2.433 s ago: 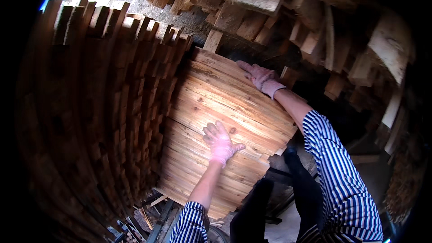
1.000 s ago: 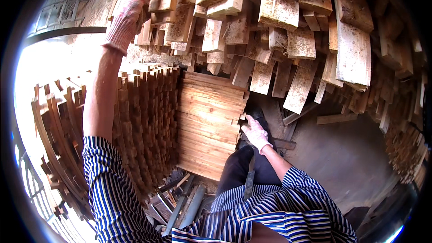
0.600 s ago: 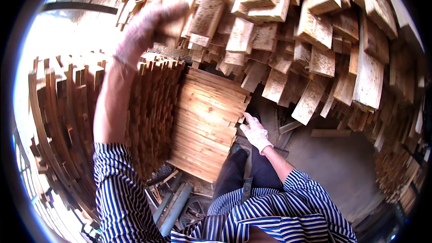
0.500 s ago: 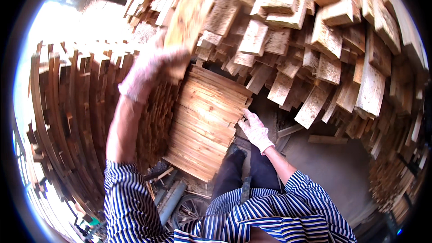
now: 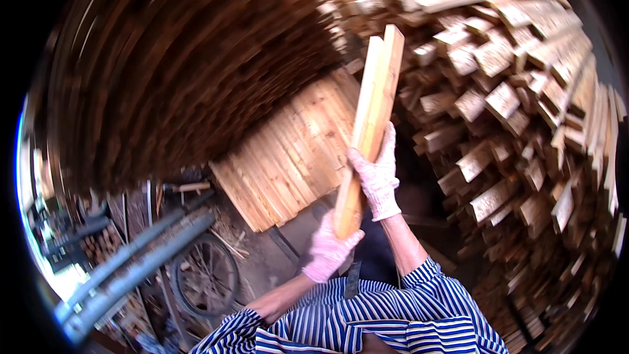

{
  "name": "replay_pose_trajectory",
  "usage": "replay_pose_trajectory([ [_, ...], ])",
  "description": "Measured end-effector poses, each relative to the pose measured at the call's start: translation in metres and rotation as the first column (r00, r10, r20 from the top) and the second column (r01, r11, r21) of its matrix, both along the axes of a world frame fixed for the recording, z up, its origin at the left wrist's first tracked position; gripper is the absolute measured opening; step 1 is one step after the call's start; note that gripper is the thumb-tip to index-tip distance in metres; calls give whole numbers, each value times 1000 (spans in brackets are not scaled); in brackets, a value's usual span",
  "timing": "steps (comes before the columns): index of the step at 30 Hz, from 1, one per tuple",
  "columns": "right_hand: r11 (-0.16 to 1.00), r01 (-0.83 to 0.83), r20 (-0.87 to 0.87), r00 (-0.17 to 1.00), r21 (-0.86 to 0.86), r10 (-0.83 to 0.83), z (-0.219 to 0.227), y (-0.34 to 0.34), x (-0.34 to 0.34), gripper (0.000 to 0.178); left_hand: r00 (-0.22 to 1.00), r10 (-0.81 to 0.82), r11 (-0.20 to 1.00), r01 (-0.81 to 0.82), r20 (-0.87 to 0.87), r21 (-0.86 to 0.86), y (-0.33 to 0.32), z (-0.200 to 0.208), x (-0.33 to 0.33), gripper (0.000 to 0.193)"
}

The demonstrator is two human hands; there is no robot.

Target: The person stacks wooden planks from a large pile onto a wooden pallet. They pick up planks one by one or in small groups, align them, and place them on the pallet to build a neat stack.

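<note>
Two pale wooden boards (image 5: pixel 377 101), lying face to face, are held up at a tilt in front of me. My left hand (image 5: pixel 329 249), in a pinkish work glove, grips their near end from below. Farther up, my right hand (image 5: pixel 379 180), gloved the same way, is closed around the boards with its thumb across them. Behind the boards is a flat layer of planks (image 5: pixel 288 157) laid side by side. The undersides of the boards and some fingertips are hidden.
A tall stack of boards (image 5: pixel 183 78), blurred, rises on the left. On the right is another stack (image 5: pixel 498 111) with uneven ends jutting out. Grey pipes (image 5: pixel 151 255) and a spoked wheel (image 5: pixel 205 275) are at the lower left.
My view has turned. My left hand has come down from the upper stack to my front with the boards. The right hand has left the plank layer's edge and now grips them too.
</note>
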State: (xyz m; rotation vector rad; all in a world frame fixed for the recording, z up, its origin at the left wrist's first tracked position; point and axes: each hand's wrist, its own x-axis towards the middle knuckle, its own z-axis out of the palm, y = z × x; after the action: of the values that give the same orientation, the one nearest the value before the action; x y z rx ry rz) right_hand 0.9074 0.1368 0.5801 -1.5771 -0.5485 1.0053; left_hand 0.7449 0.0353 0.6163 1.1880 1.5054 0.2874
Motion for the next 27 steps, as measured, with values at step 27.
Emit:
replay_pose_trajectory([
  [27,-124,-982,-171,-99,-141,980,-31,-152,-297,100,-339,902,-125,-798,267,-589,-113,-136,-236,57],
])
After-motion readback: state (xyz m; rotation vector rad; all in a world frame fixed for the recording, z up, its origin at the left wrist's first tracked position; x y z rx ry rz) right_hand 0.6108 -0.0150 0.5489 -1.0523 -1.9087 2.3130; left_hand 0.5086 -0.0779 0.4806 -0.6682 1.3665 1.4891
